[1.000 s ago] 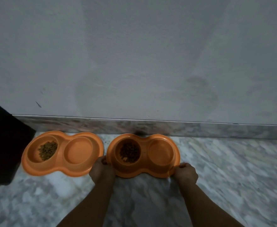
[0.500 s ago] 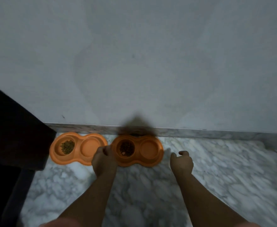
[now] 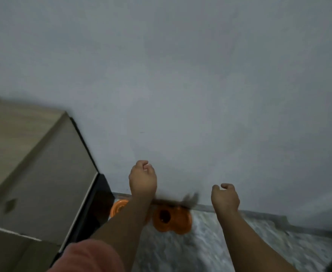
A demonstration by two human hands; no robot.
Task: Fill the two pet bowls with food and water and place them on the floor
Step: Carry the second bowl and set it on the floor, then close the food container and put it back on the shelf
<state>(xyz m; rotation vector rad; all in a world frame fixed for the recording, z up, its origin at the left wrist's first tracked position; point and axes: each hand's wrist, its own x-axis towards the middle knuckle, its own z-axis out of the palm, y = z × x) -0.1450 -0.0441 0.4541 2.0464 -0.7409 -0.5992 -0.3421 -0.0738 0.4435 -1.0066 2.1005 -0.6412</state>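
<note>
Head view: we're seeing both orange bowls (image 3: 172,219) sitting on the marble floor (image 3: 239,242) by the wall where pets can reach, left hand (image 3: 142,178) and right hand (image 3: 225,198) hanging loosely curled, gripping nothing.

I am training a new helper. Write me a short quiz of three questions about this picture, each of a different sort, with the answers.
1. True or false: the left hand holds an orange bowl.
2. Where do the two orange bowls lie? A) on the cabinet B) on the marble floor by the wall C) in the hands
3. Fill in: dark food shows in the right bowl's ____ cup.

Key:
1. False; both it and the right hand are empty.
2. B; right bowl, left bowl, floor, cabinet.
3. left.
</note>
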